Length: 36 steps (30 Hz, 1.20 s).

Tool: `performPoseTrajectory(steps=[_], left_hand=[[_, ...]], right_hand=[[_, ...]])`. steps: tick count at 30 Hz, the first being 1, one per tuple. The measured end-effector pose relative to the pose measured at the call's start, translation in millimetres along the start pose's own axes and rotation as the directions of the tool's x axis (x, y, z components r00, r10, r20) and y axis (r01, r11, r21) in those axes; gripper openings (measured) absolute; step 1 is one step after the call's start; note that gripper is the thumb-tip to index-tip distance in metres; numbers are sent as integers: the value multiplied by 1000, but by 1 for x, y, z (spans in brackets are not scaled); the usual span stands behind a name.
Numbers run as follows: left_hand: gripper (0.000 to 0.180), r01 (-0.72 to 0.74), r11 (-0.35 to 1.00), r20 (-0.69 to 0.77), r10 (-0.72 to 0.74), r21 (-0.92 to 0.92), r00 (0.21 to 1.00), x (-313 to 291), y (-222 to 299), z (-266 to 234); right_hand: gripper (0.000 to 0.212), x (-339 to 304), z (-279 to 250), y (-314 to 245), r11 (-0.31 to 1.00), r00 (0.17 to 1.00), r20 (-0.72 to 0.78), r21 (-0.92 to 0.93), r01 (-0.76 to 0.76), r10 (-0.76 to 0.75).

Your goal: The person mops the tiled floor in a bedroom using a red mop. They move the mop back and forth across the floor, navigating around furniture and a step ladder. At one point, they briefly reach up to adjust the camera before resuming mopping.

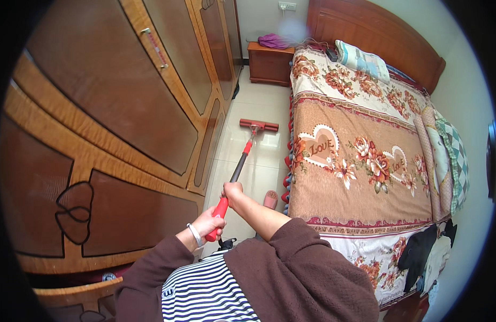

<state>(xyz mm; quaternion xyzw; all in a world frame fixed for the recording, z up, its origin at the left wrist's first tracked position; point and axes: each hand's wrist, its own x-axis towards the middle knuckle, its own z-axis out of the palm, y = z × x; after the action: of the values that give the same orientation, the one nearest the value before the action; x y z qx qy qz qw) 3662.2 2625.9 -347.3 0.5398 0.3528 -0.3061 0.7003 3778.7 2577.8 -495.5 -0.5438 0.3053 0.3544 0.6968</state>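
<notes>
A mop (pixel 239 168) with a dark pole, a red grip and a wide red head slants away from me. Its head (pixel 258 125) rests on the pale tiled floor (pixel 264 102), between the wardrobe and the bed. My left hand (pixel 206 222), with a white band at the wrist, is wrapped round the red grip near its lower end. Further up, where the grip meets the dark pole, my right hand (pixel 233 194) is closed round the mop. The underside of the mop head is hidden.
A tall wooden wardrobe (pixel 114 96) lines the left side. On the right stands a bed (pixel 360 204) with a floral cover and folded bedding. A nightstand (pixel 269 67) bearing a purple cloth (pixel 275 41) is at the far end. A pink slipper (pixel 270 199) shows beside the bed.
</notes>
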Motion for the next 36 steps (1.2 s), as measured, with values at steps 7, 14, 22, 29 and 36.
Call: performPoseTrajectory(steps=[7, 14, 22, 29, 36], left_hand=[[59, -93, 996, 4, 93, -3, 996, 122, 148, 47], [44, -120, 975, 33, 128, -187, 991, 200, 306, 106], [34, -690, 720, -118, 681, -72, 723, 232, 433, 92], [19, -895, 49, 128, 985, 444, 118, 323, 565, 82], [16, -945, 227, 162, 950, 234, 268, 394, 691, 86]], right_hand=[[10, 126, -8, -160, 995, 995, 53, -45, 88, -86], [7, 203, -18, -333, 997, 988, 136, 42, 70, -75], [3, 213, 42, -482, 957, 976, 213, 288, -27, -36], [13, 264, 78, -592, 918, 913, 406, 375, -127, -39], [28, 284, 82, -689, 974, 813, 557, 221, 47, -166]])
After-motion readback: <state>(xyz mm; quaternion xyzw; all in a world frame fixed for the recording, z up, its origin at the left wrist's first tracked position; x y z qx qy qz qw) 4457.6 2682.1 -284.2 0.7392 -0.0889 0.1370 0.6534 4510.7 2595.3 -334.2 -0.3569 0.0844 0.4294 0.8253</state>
